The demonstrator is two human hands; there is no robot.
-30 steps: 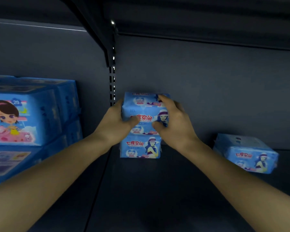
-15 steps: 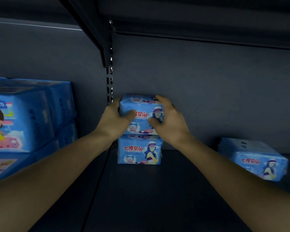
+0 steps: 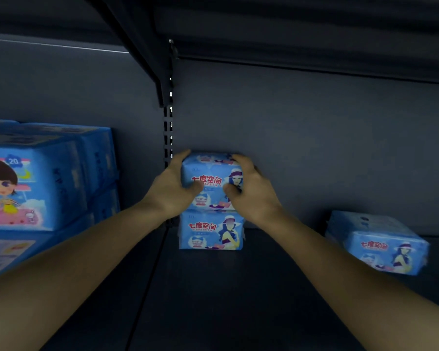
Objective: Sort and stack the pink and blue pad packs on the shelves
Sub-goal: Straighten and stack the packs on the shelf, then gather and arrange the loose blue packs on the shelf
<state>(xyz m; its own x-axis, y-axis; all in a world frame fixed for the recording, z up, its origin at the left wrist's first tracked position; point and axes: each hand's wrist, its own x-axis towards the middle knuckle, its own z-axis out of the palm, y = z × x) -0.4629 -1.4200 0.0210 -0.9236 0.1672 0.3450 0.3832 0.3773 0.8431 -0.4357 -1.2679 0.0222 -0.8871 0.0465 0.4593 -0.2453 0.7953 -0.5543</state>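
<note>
Head view: small blue plastic-wrapped pad pack (image 3: 211, 177) with red lettering and a hatted-woman print sits on top of a matching lower blue pad pack (image 3: 211, 233). It's a two-high stack, edges roughly flush, front faces toward camera. Stack stands at the back of the dark metal shelf deck (image 3: 226, 300), just right of the black slotted upright (image 3: 168, 138). Can't tell whether it touches the grey back panel (image 3: 314, 148) or sits just off it. Left hand (image 3: 170, 191) grips the top pack's left end, fingers curled over the top-left corner, thumb across the front face. Right hand (image 3: 254, 196) grips the right end the same way, fingers over the top-right edge, thumb pressed on the front beside the woman print. Both hands are closed around the top pack only; their heels hang close to the lower pack's top corners, contact there unclear. Bare forearms run in from the bottom corners of the frame. Third blue pad pack (image 3: 380, 247), same print, lies flat on the same deck well off to the right, turned slightly, blurred. In the left bay past the upright are larger blue soft packs (image 3: 36, 188) with a cartoon girl and pink artwork, stacked at least two high, with more behind. Dark underside of the shelf above (image 3: 289, 21) spans the top.
</note>
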